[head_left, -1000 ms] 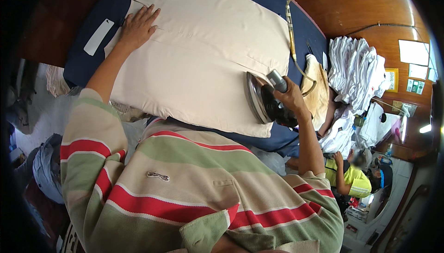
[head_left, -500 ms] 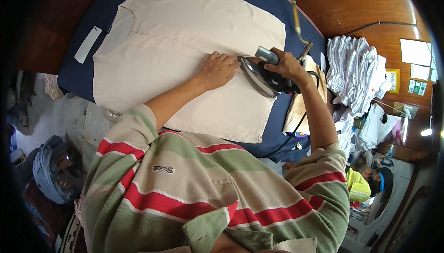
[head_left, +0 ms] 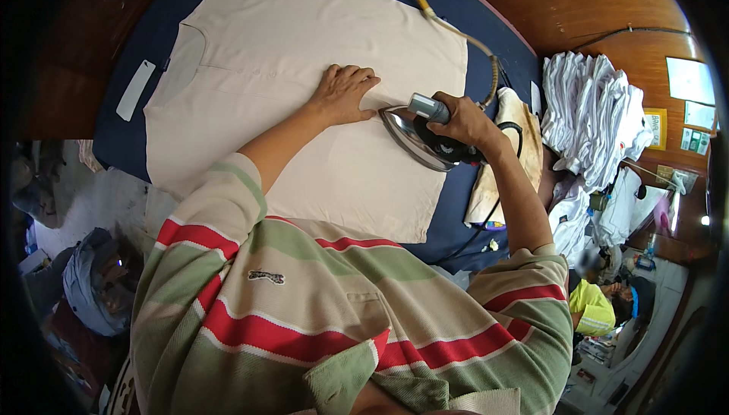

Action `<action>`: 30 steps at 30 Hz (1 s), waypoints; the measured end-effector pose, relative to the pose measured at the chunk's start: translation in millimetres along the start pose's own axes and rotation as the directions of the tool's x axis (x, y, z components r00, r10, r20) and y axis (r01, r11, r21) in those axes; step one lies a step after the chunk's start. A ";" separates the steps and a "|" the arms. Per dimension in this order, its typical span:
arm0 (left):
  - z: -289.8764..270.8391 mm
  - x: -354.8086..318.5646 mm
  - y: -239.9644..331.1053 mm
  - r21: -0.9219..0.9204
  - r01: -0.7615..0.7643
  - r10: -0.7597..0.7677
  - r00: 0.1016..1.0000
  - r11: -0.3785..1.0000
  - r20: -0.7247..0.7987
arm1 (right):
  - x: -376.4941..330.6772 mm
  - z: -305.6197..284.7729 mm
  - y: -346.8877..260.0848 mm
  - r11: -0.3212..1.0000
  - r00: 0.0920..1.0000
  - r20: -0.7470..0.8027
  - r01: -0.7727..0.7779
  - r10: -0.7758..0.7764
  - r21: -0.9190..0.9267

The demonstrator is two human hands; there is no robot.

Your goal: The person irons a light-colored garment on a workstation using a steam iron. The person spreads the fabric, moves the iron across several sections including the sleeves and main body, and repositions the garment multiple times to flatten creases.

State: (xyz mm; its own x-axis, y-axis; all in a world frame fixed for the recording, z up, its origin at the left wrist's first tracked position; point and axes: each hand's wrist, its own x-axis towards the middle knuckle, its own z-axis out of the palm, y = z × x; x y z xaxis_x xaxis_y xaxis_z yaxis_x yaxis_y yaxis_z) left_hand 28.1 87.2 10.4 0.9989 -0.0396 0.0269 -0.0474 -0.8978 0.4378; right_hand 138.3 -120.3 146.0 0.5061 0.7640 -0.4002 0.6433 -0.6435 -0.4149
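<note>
A cream blouse (head_left: pixel 258 104) lies spread flat over the dark blue ironing cover (head_left: pixel 125 149), its neckline toward the left. My right hand (head_left: pixel 463 120) is wrapped round the grey handle of an iron (head_left: pixel 414 135). The iron's metal soleplate rests on the blouse near its right edge, with the tip pointing up and left. Just left of that tip, my left hand (head_left: pixel 343 94) lies palm down on the cloth with its fingers spread. A white tag (head_left: pixel 137 90) lies beside the neckline.
A yellow-brown hose (head_left: pixel 448 24) hangs down behind the iron. Right of it lies a folded, stained cloth pad (head_left: pixel 510 157). A thick stack of white garments (head_left: pixel 588 111) stands beyond, at the right. Someone in a yellow top (head_left: pixel 592 309) is at the lower right.
My left hand has shifted left and away from me, its fingers spreading. The iron has moved slightly left and down, still on the blouse. The hose has swung over the blouse's far right corner.
</note>
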 end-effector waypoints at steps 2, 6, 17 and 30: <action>-1.1 -1.5 2.2 0.007 -0.001 0.001 1.000 1.000 0.013 | 0.5 2.4 -1.8 1.000 1.000 -0.010 -0.025 0.025 -0.001; -2.1 -3.8 0.5 -0.010 -0.018 0.018 1.000 1.000 -0.016 | 22.8 -10.6 2.7 0.997 0.992 -0.094 -0.082 0.081 -0.002; -72.8 -106.7 -155.4 0.176 0.380 -0.306 0.888 0.908 -0.343 | 30.8 -8.7 -26.9 0.996 0.996 0.009 0.087 -0.087 -0.027; -78.5 -127.6 -187.8 0.417 0.536 -0.535 0.835 0.734 -0.130 | 42.7 -9.1 -10.0 0.996 0.997 0.037 0.066 -0.064 -0.064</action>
State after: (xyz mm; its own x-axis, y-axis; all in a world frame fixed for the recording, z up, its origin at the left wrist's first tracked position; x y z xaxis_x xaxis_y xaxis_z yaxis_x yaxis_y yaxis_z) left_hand -91.0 295.3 -4.7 0.8582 0.5043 -0.0952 0.5031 -0.8634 -0.0385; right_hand 158.7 -80.8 140.5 0.4425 0.8011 -0.4031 0.7107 -0.5874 -0.3871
